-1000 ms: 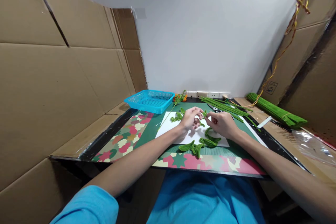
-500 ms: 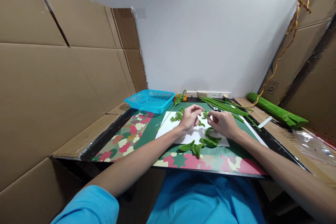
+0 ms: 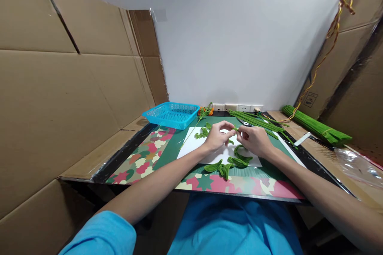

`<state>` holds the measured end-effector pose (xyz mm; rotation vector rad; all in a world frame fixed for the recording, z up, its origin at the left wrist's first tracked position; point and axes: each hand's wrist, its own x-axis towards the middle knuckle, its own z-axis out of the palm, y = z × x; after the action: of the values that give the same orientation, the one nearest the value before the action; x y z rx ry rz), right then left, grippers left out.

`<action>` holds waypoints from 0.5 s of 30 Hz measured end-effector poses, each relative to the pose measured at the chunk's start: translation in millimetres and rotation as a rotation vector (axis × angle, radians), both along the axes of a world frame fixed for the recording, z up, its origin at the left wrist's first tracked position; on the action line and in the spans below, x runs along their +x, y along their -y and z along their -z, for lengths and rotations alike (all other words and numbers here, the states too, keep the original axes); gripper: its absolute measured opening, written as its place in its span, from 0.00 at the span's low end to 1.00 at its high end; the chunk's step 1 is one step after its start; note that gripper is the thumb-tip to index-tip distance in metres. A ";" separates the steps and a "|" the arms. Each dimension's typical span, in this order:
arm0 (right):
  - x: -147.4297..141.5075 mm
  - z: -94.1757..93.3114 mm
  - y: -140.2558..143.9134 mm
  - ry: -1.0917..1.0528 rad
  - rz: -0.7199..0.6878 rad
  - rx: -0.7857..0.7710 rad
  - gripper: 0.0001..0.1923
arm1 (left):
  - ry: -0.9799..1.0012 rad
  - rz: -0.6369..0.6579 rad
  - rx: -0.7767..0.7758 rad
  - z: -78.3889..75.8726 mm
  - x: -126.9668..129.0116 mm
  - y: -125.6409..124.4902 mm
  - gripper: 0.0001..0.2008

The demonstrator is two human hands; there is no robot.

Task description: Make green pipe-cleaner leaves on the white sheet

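**Green piece pinched over the white sheet**

I see the small green pipe-cleaner piece (image 3: 233, 130) pinched between left hand (image 3: 218, 137) and right hand (image 3: 254, 140), fingertips closed, above the white sheet (image 3: 191, 146) near the table's far edge. Risk: a slipping pinch drops it among finished leaves (image 3: 226, 166).

Green pipe cleaners (image 3: 255, 122), turquoise basket (image 3: 171, 114) (camouflage-patterned mat (image 3: 143, 155)).
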<state>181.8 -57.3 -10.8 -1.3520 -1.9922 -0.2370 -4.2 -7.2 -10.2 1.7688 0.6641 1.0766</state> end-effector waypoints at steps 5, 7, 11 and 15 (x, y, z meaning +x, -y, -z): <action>-0.1 0.3 0.0 0.002 0.004 0.021 0.15 | -0.025 -0.029 0.039 -3.2 -2.5 0.5 0.19; 0.0 0.0 0.2 0.005 -0.002 0.028 0.16 | -0.032 -0.055 0.053 -4.4 -3.3 1.0 0.19; 0.3 -0.7 0.8 0.014 -0.019 0.035 0.19 | -0.057 -0.116 0.078 -4.4 -4.1 -0.6 0.19; 0.8 -0.1 0.6 0.018 -0.006 0.036 0.19 | -0.111 -0.163 0.116 -5.3 -4.2 0.1 0.18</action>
<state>182.5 -57.9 -10.7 -1.3252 -1.9970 -0.2822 -8.4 -7.3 -4.8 1.9107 0.8406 1.1522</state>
